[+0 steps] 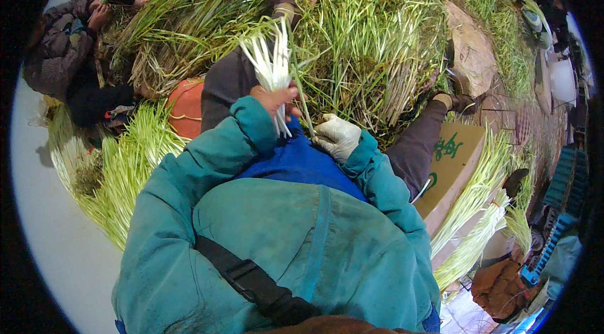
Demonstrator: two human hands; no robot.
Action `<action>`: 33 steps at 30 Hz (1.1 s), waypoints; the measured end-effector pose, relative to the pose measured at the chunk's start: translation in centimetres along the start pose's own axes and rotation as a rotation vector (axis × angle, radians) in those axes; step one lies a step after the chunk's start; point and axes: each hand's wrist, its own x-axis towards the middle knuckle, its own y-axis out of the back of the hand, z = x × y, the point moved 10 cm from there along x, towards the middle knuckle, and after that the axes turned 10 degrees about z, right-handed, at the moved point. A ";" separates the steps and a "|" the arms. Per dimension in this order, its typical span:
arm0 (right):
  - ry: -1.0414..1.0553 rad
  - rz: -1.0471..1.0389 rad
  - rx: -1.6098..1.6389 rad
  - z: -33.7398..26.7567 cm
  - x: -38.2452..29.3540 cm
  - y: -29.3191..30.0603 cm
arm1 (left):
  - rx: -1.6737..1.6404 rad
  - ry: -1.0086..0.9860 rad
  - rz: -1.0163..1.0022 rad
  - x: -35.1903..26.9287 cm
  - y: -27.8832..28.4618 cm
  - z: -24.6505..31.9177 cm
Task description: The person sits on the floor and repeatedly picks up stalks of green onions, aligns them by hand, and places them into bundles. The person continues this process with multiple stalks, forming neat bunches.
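My left hand (276,100), bare, is closed around a bunch of pale stalks (271,60), probably garlic chives or a similar leafy vegetable. Their white ends fan out above the fist, and a few white tips stick out below it. To the right, my right hand (336,138) wears a whitish glove and has its fingers curled at the lower end of a single green stalk (302,93). Both hands are over the blue cloth (302,159) on my lap. A large heap of green stalks (358,46) lies between and beyond my legs.
An orange-red container or seat (186,107) stands left of my leg, beside piled yellow-green stalks (141,145). At the upper left, a co-worker's hand (98,15) touches stalks. Right of my other leg are a cardboard box (453,164) and tied bundles (481,230). White wall (56,211) at left.
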 end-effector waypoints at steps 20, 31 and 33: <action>-0.389 -0.584 -0.294 18.1 -4.7 -10.1 | -0.250 -0.233 0.216 5.8 11.8 5.4; -0.779 0.692 -0.187 33.0 -1.9 4.5 | -0.270 -0.221 0.052 7.4 11.1 4.6; -0.814 0.836 -0.028 32.0 -0.4 5.5 | -0.283 -0.230 0.034 7.1 10.8 4.8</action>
